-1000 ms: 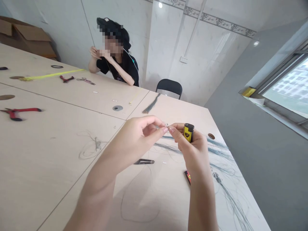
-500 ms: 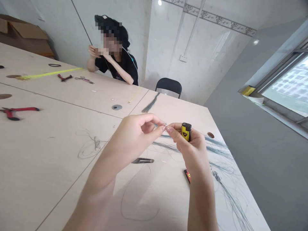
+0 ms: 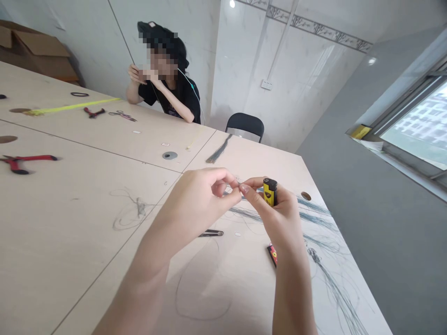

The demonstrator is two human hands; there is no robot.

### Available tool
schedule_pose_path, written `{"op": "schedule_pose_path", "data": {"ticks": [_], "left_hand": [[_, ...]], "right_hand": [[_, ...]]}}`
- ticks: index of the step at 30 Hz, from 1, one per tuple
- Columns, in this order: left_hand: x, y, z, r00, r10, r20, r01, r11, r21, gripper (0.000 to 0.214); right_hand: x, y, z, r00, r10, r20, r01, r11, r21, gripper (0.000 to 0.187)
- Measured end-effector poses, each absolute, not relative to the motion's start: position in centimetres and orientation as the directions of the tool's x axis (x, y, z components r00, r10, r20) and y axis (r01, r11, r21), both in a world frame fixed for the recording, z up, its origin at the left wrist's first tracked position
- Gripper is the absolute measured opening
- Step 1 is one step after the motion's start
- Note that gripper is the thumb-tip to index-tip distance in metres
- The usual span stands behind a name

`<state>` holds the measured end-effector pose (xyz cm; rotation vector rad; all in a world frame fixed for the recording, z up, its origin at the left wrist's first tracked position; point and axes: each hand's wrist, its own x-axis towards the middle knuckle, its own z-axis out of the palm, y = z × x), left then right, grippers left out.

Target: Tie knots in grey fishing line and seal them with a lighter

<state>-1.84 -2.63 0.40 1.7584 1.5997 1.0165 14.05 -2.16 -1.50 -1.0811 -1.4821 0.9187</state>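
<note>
- Above the near right part of the worktop (image 3: 87, 223), both hands are raised and meet fingertip to fingertip.
- Left hand (image 3: 204, 195): thumb and forefinger pressed together, pinching a fine strand (image 3: 239, 185); the other fingers are curled in.
- Right hand (image 3: 279, 216): fingers (image 3: 248, 191) pinch the same strand from the opposite side, tips touching the left ones. A yellow lighter (image 3: 270, 191) is clamped upright in this hand, black cap up.
- Key relation: the strand sits at the pinch point, just left of the lighter's cap. Its axis runs roughly left-right between the hands, and the right hand is nearer the lighter.
- Hard to read: the strand is tiny and mostly covered by the fingertips, so I can't tell its length or material. The lighter's lower body is hidden in the palm.
- Below on the worktop: a black clip (image 3: 211, 233), a second lighter (image 3: 273, 255) partly behind the right wrist, and loose dark strands (image 3: 316, 218) to the right.
- Far side: a co-worker (image 3: 174, 100) is seated, hands at their face.
</note>
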Motion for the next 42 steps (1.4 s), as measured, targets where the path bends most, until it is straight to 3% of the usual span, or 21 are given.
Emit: {"op": "schedule_pose_path", "data": {"ticks": [14,23,31,42], "left_hand": [[-1.60,-2.68,0.58,0.023,0.989,0.146,0.516,-0.137,0.846,0.022],[-1.87,-2.48,0.52,0.055,0.988,0.145,0.444,-0.155,0.883,0.026],[-1.95,-2.51,0.62,0.088,0.990,0.108,0.425,-0.136,0.895,0.027],[-1.74,-2.43,0.74,0.050,0.994,0.098,0.416,-0.110,0.903,0.028]], "right_hand": [[13.98,-2.02,-1.80,-0.151,0.952,0.266,0.160,0.289,-0.944,0.024],[14.05,-1.83,-1.97,-0.129,0.955,0.266,0.161,0.285,-0.945,0.027],[14.02,-2.01,-1.93,-0.076,0.968,0.237,0.048,0.241,-0.969,0.023],[13.80,-2.02,-1.67,-0.088,0.971,0.224,0.073,0.231,-0.970,0.023]]}}
